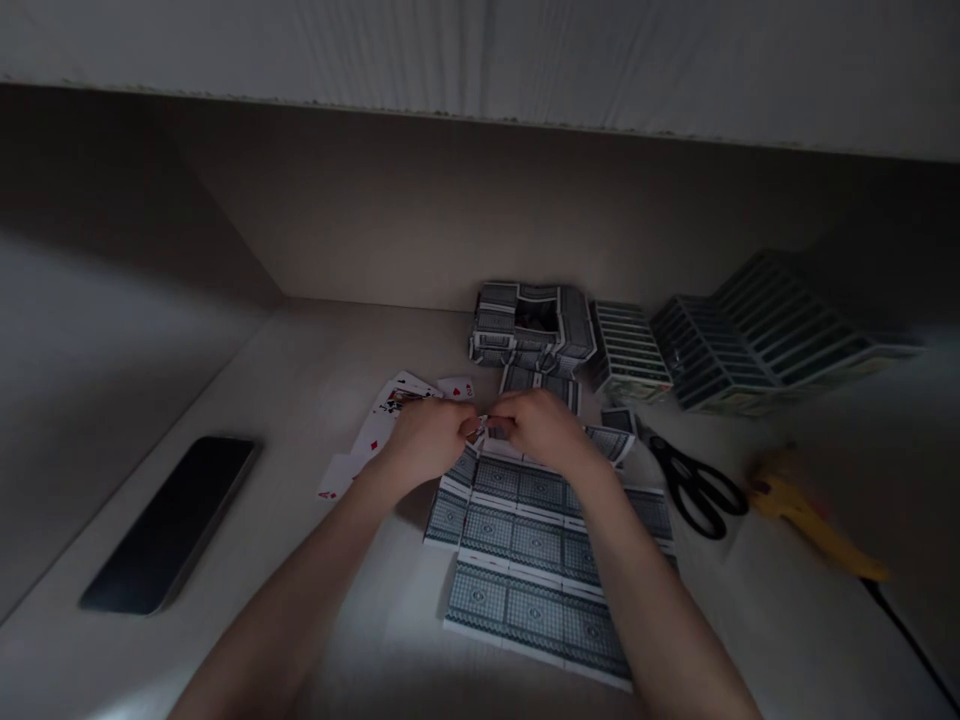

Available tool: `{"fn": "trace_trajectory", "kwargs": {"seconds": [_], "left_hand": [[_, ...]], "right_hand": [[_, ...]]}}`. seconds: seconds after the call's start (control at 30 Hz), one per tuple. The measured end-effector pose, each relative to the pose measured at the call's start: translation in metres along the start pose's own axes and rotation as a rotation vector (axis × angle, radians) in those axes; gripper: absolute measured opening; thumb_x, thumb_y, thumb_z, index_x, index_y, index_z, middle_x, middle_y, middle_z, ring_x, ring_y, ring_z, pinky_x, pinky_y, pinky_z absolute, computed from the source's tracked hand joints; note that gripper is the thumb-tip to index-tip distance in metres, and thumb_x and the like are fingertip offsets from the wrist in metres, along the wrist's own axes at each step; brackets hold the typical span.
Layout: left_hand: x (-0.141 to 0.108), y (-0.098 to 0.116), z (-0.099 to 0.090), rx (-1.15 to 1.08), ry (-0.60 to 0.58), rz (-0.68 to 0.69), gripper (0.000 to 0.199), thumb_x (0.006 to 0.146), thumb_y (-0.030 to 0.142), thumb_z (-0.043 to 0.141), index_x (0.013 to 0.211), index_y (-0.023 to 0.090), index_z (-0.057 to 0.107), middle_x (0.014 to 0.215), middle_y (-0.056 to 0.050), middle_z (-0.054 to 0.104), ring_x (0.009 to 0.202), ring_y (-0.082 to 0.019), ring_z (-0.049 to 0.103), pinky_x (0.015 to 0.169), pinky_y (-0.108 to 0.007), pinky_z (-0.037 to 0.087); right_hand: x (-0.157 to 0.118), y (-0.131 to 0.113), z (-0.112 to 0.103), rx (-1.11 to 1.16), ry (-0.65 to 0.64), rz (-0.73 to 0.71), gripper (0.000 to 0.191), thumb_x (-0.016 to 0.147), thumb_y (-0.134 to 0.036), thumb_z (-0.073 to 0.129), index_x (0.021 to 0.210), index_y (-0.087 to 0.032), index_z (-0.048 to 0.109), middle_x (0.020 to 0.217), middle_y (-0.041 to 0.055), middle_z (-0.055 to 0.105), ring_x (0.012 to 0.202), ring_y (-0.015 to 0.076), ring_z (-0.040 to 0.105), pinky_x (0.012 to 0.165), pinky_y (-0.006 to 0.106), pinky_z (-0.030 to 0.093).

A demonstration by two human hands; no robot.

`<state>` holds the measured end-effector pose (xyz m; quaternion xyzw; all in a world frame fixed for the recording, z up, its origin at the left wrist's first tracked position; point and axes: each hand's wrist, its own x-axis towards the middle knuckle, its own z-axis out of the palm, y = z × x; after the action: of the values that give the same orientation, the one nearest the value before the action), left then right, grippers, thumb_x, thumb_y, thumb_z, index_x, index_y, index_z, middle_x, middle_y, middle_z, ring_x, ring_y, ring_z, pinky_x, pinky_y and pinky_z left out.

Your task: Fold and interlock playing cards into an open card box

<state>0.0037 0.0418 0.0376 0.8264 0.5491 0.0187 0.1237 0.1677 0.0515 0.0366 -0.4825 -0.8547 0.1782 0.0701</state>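
My left hand (424, 440) and my right hand (546, 428) meet in the middle, fingers closed in a pinch on a small playing card (482, 430) between them. Most of that card is hidden by the fingers. Under and in front of my hands lies a sheet of joined playing cards (534, 612), patterned backs up, in several rows. Loose face-up playing cards (375, 430) are spread beside my left hand. Beyond my hands stands a box built of cards (499, 325), with an opening in its top.
Black-handled scissors (701, 490) lie to the right, near a yellow glue gun (817, 520) with a black cable. Ridged card structures (630, 345) stand at the back right. A dark phone (172, 525) lies at left. A shelf board (480, 60) overhangs the back.
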Motion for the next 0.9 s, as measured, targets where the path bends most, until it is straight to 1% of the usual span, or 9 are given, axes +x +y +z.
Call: {"fn": "trace_trajectory", "kwargs": {"seconds": [0.1, 0.2, 0.3, 0.43, 0.53, 0.7, 0.8, 0.9], "left_hand": [[0.001, -0.001, 0.003, -0.031, 0.011, 0.035, 0.023, 0.077, 0.017, 0.039, 0.077, 0.021, 0.062, 0.074, -0.002, 0.065, 0.069, -0.015, 0.058, 0.058, -0.023, 0.035], [0.003, 0.0, 0.003, -0.045, 0.008, 0.023, 0.023, 0.075, 0.013, 0.04, 0.077, 0.022, 0.062, 0.074, -0.001, 0.065, 0.069, -0.014, 0.058, 0.057, -0.022, 0.034], [0.003, 0.002, 0.004, -0.049, 0.017, 0.004, 0.024, 0.077, 0.014, 0.039, 0.079, 0.023, 0.062, 0.076, -0.001, 0.065, 0.071, -0.015, 0.058, 0.059, -0.022, 0.035], [0.002, 0.003, 0.006, -0.014, 0.04, 0.028, 0.025, 0.077, 0.013, 0.039, 0.084, 0.023, 0.061, 0.081, -0.001, 0.066, 0.074, -0.017, 0.059, 0.059, -0.024, 0.037], [0.001, 0.005, 0.009, 0.027, 0.066, 0.032, 0.027, 0.076, 0.013, 0.04, 0.088, 0.024, 0.061, 0.086, -0.002, 0.066, 0.077, -0.018, 0.06, 0.061, -0.025, 0.038], [0.002, 0.007, 0.012, 0.077, 0.074, 0.034, 0.027, 0.073, 0.011, 0.041, 0.088, 0.022, 0.061, 0.085, -0.003, 0.066, 0.077, -0.018, 0.06, 0.063, -0.025, 0.039], [0.002, 0.008, 0.014, 0.075, 0.093, 0.002, 0.026, 0.075, 0.013, 0.04, 0.087, 0.021, 0.061, 0.084, -0.004, 0.066, 0.077, -0.019, 0.06, 0.063, -0.026, 0.039], [0.003, 0.008, 0.016, 0.041, 0.102, -0.039, 0.025, 0.077, 0.017, 0.039, 0.085, 0.022, 0.062, 0.084, -0.003, 0.067, 0.077, -0.018, 0.06, 0.063, -0.025, 0.039]], "right_hand": [[0.0, 0.003, 0.001, -0.01, 0.034, -0.014, 0.024, 0.079, -0.013, 0.046, 0.085, -0.021, 0.068, 0.084, 0.0041, 0.067, 0.083, 0.0148, 0.059, 0.067, 0.021, 0.036], [0.0, 0.006, 0.002, 0.026, 0.059, -0.036, 0.023, 0.08, -0.015, 0.046, 0.086, -0.021, 0.068, 0.083, 0.0032, 0.067, 0.081, 0.0141, 0.059, 0.067, 0.021, 0.036], [0.0, 0.009, 0.003, 0.08, 0.072, -0.057, 0.021, 0.081, -0.018, 0.048, 0.086, -0.021, 0.068, 0.082, 0.003, 0.067, 0.08, 0.0138, 0.06, 0.067, 0.021, 0.036], [0.001, 0.012, 0.005, 0.116, 0.087, -0.053, 0.02, 0.08, -0.019, 0.049, 0.086, -0.022, 0.068, 0.083, 0.0027, 0.068, 0.08, 0.014, 0.06, 0.068, 0.021, 0.037], [0.001, 0.013, 0.006, 0.11, 0.102, -0.047, 0.02, 0.081, -0.019, 0.048, 0.083, -0.022, 0.068, 0.082, 0.0024, 0.068, 0.081, 0.0141, 0.059, 0.069, 0.021, 0.037], [0.002, 0.012, 0.006, 0.068, 0.09, -0.053, 0.021, 0.08, -0.016, 0.047, 0.081, -0.021, 0.068, 0.081, 0.0031, 0.067, 0.081, 0.0146, 0.059, 0.068, 0.021, 0.037], [0.002, 0.01, 0.004, 0.038, 0.071, -0.045, 0.024, 0.078, -0.011, 0.046, 0.083, -0.021, 0.068, 0.081, 0.0032, 0.067, 0.081, 0.0146, 0.059, 0.066, 0.021, 0.036], [0.001, 0.009, 0.004, 0.028, 0.08, -0.045, 0.025, 0.077, -0.009, 0.046, 0.083, -0.02, 0.067, 0.08, 0.0031, 0.067, 0.08, 0.0145, 0.059, 0.065, 0.021, 0.035]]}}
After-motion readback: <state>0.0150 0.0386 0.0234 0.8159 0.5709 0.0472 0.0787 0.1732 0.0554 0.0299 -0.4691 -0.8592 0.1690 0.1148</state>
